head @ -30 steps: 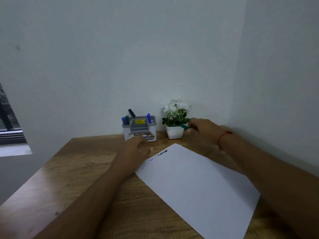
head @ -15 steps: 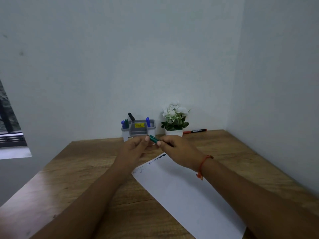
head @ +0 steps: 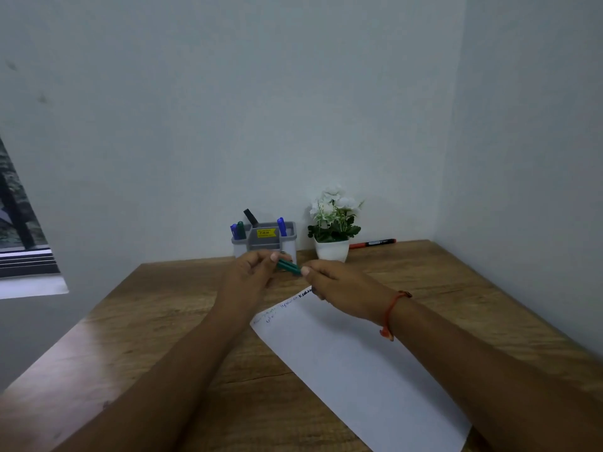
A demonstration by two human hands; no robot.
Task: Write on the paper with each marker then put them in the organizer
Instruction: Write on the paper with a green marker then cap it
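Green marker (head: 288, 266): held between your hands, just in front of the organizer (head: 272, 244).
Left hand (head: 251, 275): fingers pinch its left end.
Right hand (head: 339, 285): fingers pinch its right end.
Paper (head: 352, 360): flat on the worktop (head: 182, 321) below, with writing near its far edge.

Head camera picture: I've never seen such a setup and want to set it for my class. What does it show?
No machine: a person wears a camera on the head, looking forward and down at their own arms. The left hand and right hand each pinch an end of a green marker with the fingers, above a wooden table. On it are a white paper with some writing, a grey organizer holding markers, a potted plant and a red marker near the wall.
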